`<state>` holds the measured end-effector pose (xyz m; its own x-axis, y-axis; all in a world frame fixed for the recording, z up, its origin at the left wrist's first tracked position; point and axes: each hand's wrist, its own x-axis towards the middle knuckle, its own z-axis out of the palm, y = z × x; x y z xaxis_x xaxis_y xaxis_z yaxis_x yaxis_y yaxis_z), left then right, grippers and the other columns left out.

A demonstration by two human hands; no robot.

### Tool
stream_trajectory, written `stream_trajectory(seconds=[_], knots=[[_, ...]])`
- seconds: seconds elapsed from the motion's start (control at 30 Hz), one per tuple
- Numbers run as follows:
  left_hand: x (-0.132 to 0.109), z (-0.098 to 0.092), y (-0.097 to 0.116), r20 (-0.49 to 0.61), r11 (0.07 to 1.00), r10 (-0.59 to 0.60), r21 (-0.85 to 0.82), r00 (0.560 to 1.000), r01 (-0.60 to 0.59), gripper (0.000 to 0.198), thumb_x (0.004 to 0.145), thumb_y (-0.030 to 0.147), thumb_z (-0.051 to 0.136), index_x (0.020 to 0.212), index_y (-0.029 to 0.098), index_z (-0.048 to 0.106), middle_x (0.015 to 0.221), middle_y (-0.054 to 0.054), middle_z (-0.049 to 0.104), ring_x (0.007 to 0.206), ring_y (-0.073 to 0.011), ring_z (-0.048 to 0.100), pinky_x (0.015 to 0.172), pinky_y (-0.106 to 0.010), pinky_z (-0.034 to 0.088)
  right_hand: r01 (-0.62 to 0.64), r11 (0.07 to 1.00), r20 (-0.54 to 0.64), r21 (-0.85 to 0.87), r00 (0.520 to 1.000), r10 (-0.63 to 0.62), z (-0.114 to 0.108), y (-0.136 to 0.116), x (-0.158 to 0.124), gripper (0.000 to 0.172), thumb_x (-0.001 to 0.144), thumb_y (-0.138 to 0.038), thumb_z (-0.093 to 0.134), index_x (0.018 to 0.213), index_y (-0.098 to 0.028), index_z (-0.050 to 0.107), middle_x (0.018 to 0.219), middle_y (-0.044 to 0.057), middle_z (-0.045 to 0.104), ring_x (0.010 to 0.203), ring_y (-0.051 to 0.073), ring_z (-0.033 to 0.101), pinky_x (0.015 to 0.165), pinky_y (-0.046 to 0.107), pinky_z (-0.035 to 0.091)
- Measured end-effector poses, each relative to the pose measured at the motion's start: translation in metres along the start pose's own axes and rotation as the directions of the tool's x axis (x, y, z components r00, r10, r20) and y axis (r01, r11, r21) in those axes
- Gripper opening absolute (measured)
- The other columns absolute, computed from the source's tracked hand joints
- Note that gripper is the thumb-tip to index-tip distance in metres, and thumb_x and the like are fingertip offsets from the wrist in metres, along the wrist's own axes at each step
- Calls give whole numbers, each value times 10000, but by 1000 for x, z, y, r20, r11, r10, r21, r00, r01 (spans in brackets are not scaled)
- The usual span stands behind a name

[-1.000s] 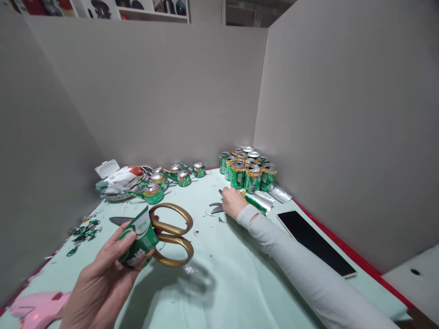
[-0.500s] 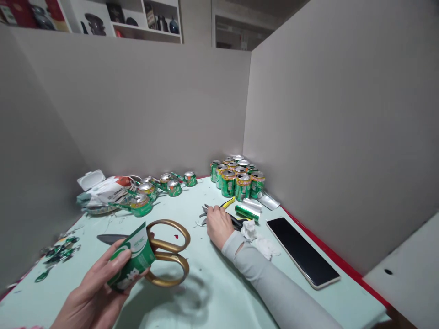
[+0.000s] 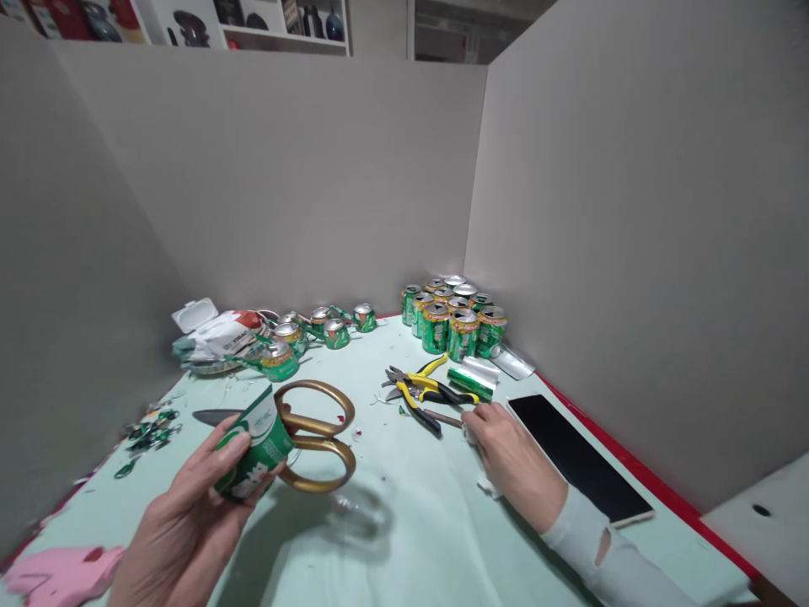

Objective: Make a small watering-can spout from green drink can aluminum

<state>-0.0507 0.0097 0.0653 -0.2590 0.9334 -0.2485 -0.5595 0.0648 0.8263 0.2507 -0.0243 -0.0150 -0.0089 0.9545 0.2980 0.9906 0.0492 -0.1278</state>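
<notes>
My left hand (image 3: 208, 489) is closed around a curved green piece of cut drink can (image 3: 259, 451) together with large scissors (image 3: 325, 434). The gold scissor handles point right, and part of a dark blade shows on the left. Near the phone, my right hand (image 3: 511, 455) has its fingers pressed together at the end of a thin brown pen-like stick (image 3: 443, 418). Crumpled white tissue (image 3: 486, 485) lies partly hidden beneath this hand. Just beyond it are yellow-and-black pliers (image 3: 420, 392), seemingly two pairs, crossed over each other.
Several whole green cans (image 3: 464, 335) stand grouped in the back corner. Cut-down cans (image 3: 278, 361) and a wipes pack (image 3: 231, 333) sit back left. Metal scraps (image 3: 152, 434) lie left, a pink tool (image 3: 63, 573) front left. Rolled can sheets (image 3: 471, 379) and a phone (image 3: 578, 455) are right.
My right hand has moved right and nearer, off the pliers to the brown stick and tissue. My left hand still holds the scissors and can piece. The view has shifted, showing the pink tool.
</notes>
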Motion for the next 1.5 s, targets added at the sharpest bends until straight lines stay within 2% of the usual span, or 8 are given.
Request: stream_trajectory(seconds=[0.27, 0.57, 0.7, 0.9, 1.1, 1.23, 1.4, 1.5], knots=[[6, -3, 4, -71, 990, 72, -116, 995, -80, 265, 842, -36, 521, 884, 152, 702, 886, -31, 699, 736, -141, 708, 626, -259, 662, 261, 939, -156, 223, 961, -230, -35, -42, 29, 257, 905, -11, 500, 1038, -184, 636, 1063, 65, 659, 1008, 187, 595, 870, 298, 497], [14, -8, 1, -32, 985, 15, -169, 999, -20, 267, 843, -58, 515, 853, 141, 694, 841, -29, 728, 704, -152, 737, 605, -263, 662, 390, 912, 129, 131, 905, -405, 27, -94, 137, 316, 945, -327, 609, 1219, -170, 586, 1229, 86, 612, 1027, 232, 637, 852, 441, 547], [14, -7, 2, -73, 980, -3, -200, 997, -11, 274, 860, -71, 483, 875, 118, 680, 778, -33, 728, 622, -143, 732, 563, -273, 662, 432, 894, 259, 114, 856, -447, 34, -90, 131, 316, 947, -317, 606, 1220, -160, 585, 1219, 92, 616, 1020, 229, 639, 852, 433, 547], [10, -1, 4, -95, 977, -18, -212, 995, -3, 252, 860, -68, 487, 902, 111, 660, 782, -50, 736, 599, -156, 739, 524, -272, 658, 482, 848, 280, 221, 802, -528, 0, -58, 129, 274, 950, -314, 603, 1180, -166, 606, 1171, 73, 641, 970, 208, 654, 821, 410, 558], [12, -1, 4, -102, 979, 0, -204, 995, -21, 271, 861, -83, 476, 892, 118, 655, 759, -31, 736, 598, -142, 739, 558, -266, 662, 429, 869, 207, 248, 852, -480, 22, -109, 152, 308, 949, -321, 603, 1218, -173, 588, 1229, 84, 614, 1032, 230, 635, 862, 442, 543], [15, -3, 3, -106, 980, 14, -194, 994, -34, 249, 854, -81, 503, 872, 116, 655, 742, -19, 733, 577, -138, 734, 537, -259, 659, 444, 846, 242, 295, 822, -515, 38, -131, 139, 311, 949, -322, 603, 1223, -174, 584, 1231, 84, 612, 1030, 230, 635, 860, 441, 544], [13, -1, 4, -118, 973, 6, -230, 993, -33, 258, 849, -80, 507, 882, 116, 671, 767, -27, 748, 599, -149, 743, 540, -273, 661, 501, 759, 299, 417, 713, -635, 13, -87, 122, 271, 942, -312, 615, 1172, -170, 615, 1175, 73, 642, 943, 197, 657, 790, 383, 565], [12, -2, 4, -111, 967, 26, -249, 993, -53, 279, 856, -78, 494, 872, 122, 687, 773, -24, 758, 606, -149, 747, 534, -270, 658, 460, 774, 220, 435, 780, -586, 4, -79, 130, 250, 950, -310, 603, 1156, -170, 621, 1179, 73, 642, 987, 209, 648, 839, 413, 551]])
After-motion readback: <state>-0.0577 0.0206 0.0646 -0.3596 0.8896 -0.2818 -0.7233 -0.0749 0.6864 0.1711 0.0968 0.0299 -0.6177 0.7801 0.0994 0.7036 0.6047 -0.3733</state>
